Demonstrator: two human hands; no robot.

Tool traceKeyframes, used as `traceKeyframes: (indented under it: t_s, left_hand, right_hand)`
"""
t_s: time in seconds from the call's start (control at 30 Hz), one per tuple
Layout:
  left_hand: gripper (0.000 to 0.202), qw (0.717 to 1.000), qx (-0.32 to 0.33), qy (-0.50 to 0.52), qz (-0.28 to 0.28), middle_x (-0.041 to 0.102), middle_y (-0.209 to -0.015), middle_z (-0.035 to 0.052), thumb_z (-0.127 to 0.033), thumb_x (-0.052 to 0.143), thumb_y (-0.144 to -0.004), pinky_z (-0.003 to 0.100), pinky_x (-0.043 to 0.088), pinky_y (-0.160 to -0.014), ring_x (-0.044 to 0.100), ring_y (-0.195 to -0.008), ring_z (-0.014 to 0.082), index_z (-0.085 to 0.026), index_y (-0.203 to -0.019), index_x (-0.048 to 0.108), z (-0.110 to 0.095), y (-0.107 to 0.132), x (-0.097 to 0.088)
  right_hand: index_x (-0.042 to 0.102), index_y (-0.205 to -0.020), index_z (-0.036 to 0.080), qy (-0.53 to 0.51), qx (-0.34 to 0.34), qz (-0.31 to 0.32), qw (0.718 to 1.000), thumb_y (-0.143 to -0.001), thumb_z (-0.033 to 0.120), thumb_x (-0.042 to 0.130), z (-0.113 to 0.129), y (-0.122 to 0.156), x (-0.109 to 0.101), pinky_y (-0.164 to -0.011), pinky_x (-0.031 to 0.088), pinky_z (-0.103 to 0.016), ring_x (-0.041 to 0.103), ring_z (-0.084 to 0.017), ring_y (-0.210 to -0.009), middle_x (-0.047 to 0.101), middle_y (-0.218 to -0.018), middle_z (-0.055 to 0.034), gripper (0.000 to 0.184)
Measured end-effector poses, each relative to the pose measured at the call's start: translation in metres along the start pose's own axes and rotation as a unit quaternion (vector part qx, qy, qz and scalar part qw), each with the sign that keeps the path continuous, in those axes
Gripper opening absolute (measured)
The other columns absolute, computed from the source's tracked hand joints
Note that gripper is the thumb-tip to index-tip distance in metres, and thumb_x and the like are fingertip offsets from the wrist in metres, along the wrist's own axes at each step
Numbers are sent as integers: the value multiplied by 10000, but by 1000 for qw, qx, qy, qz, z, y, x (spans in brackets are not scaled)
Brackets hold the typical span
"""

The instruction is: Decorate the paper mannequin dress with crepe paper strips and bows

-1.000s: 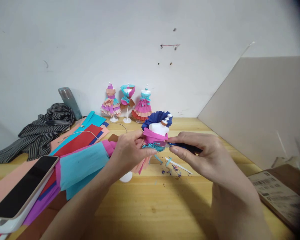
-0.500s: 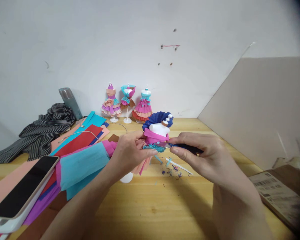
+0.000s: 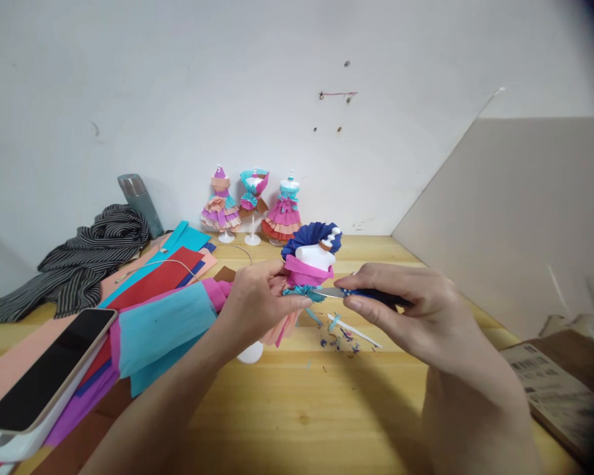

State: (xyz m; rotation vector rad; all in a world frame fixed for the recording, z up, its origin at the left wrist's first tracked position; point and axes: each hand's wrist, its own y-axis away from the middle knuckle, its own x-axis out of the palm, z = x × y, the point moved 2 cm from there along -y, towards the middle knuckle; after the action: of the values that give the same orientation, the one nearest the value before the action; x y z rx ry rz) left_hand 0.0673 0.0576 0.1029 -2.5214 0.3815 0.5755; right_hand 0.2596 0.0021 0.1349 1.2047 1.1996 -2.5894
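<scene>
My left hand (image 3: 264, 293) is closed around the waist of a small white dress-form mannequin (image 3: 311, 254), which leans to the right. A bright pink paper band (image 3: 307, 270) wraps its chest, and a dark blue pleated paper fan (image 3: 304, 236) stands behind its shoulders. Below the band is a turquoise paper ruffle (image 3: 297, 290), partly behind my thumb. Pinched in my right hand (image 3: 400, 303) is a small knife (image 3: 331, 292) with a dark blue handle; its silver blade points left, its tip at the ruffle. My fingers hide part of the waist and the peach skirt.
Three dressed mini mannequins (image 3: 252, 204) stand along the wall. Left are coloured paper sheets (image 3: 163, 330), a phone (image 3: 49, 369), a striped cloth (image 3: 94, 257) and a bottle (image 3: 141, 201). Paper scraps (image 3: 339, 340) and a white strip (image 3: 359, 330) lie below my hands; a cardboard box (image 3: 554, 389) is at right.
My right hand has drawn the knife slightly right and down, and the blade has turned to look thinner. My left hand and the mannequin stay nearly in place.
</scene>
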Motion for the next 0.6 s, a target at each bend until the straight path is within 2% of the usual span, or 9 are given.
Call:
traceKeyframes:
  t_s: [0.13,0.27,0.5,0.6]
  left_hand:
    - [181,1000,16,-8,-5,680,-712,12,-282,757,-673,256,431,-625,573,-677,156,-160,-786,684,-2,0,0]
    - [179,997,10,-71,-17,675,-700,14,-265,765,-661,270,405,-619,552,-654,155,-157,-772,676,-5,0,0]
    - [182,989,1,-147,-20,657,-721,25,-230,773,-648,276,377,-629,546,-683,168,-154,-753,646,-10,2,2]
    - [193,985,7,-168,-25,603,-661,10,-231,769,-652,265,342,-597,507,-644,155,-152,-689,596,-11,3,3]
  right_hand:
    - [711,-964,173,8,-22,18,1000,-846,236,627,1,1,0,-453,374,-229,504,-106,-494,644,-648,-32,158]
    - [697,-1017,168,25,-49,8,998,-846,208,619,5,0,2,-483,406,-229,550,-117,-539,667,-707,-48,192]
    - [681,-996,141,58,-69,-1,996,-847,186,618,6,0,5,-482,418,-228,561,-117,-540,662,-729,-61,168]
    - [672,-995,143,70,-75,-1,995,-849,185,616,6,1,5,-491,425,-231,577,-124,-555,662,-736,-64,162]
